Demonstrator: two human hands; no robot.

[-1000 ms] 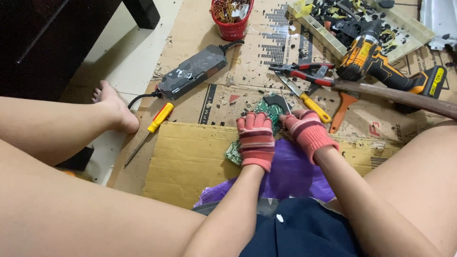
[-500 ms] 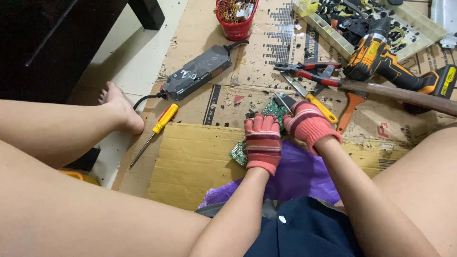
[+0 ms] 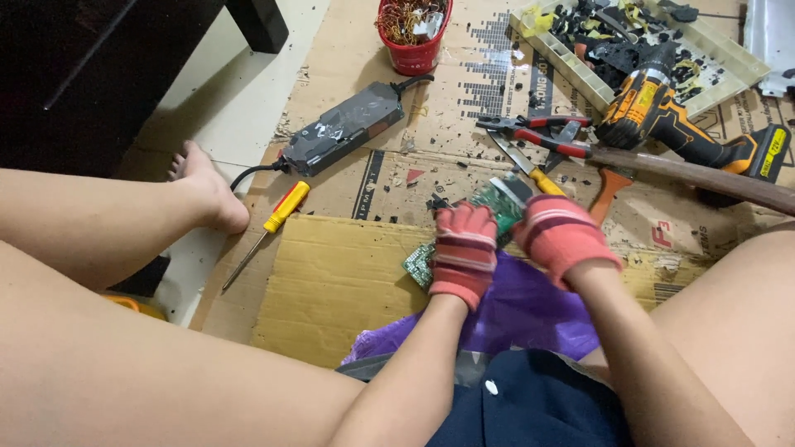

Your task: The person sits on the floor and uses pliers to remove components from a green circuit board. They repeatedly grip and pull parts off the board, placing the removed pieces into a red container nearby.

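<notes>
Both hands wear red striped knit gloves. My left hand [image 3: 462, 253] is closed over the near end of a green circuit board [image 3: 502, 201], which rests tilted on cardboard above a purple bag [image 3: 522, 314]. My right hand [image 3: 561, 237] grips the board's right side, fingers curled over its edge. The board's far end with a grey part shows between the gloves.
A yellow-handled screwdriver [image 3: 273, 222] lies left by my bare foot [image 3: 207, 194]. A black power adapter [image 3: 344, 128], red basket of wires [image 3: 414, 29], pliers [image 3: 538, 132], orange-black drill [image 3: 679, 124], wooden handle [image 3: 704, 174] and parts tray [image 3: 638, 41] lie beyond.
Both hands stayed on the board; my right hand shifted slightly up and over its right edge. The view tilted a little.
</notes>
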